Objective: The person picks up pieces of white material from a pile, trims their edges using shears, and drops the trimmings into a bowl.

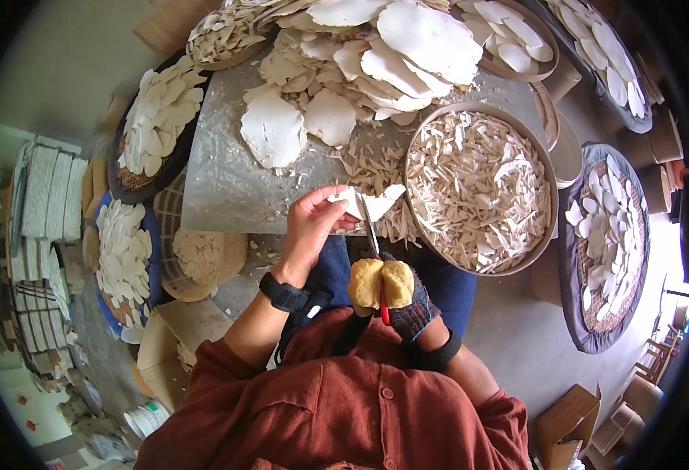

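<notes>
My left hand pinches a thin white flat piece between thumb and fingers, just above the near edge of the metal table. Yellow foam pads wrap the handles of the scissors, and a bit of red shows below them. My right hand, in a dark knitted glove, is closed around these handles. The blades point away from me and meet the white piece. Beyond my hands lies a heap of large white discs with ragged edges. Small scraps are scattered in front of it.
A round tray full of white slivers sits at the table's right edge. Round racks of white pieces stand at left and right. A basket and a cardboard box are at lower left. Another box lies at lower right.
</notes>
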Available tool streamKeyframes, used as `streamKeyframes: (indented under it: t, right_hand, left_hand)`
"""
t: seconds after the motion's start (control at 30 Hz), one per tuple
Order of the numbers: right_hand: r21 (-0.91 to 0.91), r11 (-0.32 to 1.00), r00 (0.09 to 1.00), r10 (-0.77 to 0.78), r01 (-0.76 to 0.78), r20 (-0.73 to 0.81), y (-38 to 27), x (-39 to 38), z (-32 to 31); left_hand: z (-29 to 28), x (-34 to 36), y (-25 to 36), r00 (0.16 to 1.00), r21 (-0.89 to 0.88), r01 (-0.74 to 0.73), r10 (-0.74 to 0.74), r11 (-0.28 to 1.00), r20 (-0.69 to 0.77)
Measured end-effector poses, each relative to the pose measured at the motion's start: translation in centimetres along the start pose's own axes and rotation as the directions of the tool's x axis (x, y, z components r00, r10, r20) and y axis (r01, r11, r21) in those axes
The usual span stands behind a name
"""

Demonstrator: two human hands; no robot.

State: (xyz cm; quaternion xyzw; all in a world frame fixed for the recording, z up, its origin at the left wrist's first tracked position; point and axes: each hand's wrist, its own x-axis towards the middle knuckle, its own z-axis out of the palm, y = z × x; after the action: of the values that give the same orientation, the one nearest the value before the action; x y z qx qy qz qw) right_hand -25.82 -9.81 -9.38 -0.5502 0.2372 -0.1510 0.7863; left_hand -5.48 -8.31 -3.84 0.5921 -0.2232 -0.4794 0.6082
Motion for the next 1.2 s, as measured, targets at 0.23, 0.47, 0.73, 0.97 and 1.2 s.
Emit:
streamKeyframes:
  t: [0.23, 0.47, 0.73, 0.97, 1.2]
  right_hand:
    - [0.139, 0.990, 0.999, 0.034, -0.038, 0.034, -0.5, -0.5, -0.4]
    - [0.715, 0.694, 0.994, -0.005, -0.078, 0.113, -0.4, 0.3, 0.6]
    - [0.283, 0.959, 0.997, -0.014, -0.006, 0.070, -1.0, -0.1, 0.2]
    - [-0.329, 0.941, 0.993, -0.047, 0.082, 0.112, -0.7, -0.5, 0.0]
    - [0.023, 0.998, 0.994, 0.050, -0.052, 0.102, -2.0, -0.8, 0.9]
  left_hand:
    - [-0.5, 0.1, 0.9, 0.993, 0.108, -0.012, 0.000, 0.994, 0.117]
    - [-0.7, 0.1, 1.0, 0.994, 0.095, -0.060, 0.051, 0.994, 0.097]
    - [-0.3, -0.1, 0.2, 1.000, -0.007, 0.006, -0.006, 1.000, 0.019]
    - [-3.3, -1.8, 0.0, 0.997, 0.025, -0.011, 0.009, 1.000, 0.074]
    - [-16.4, -5.7, 7.4, 0.782, 0.874, -0.042, 0.560, 0.485, -0.273]
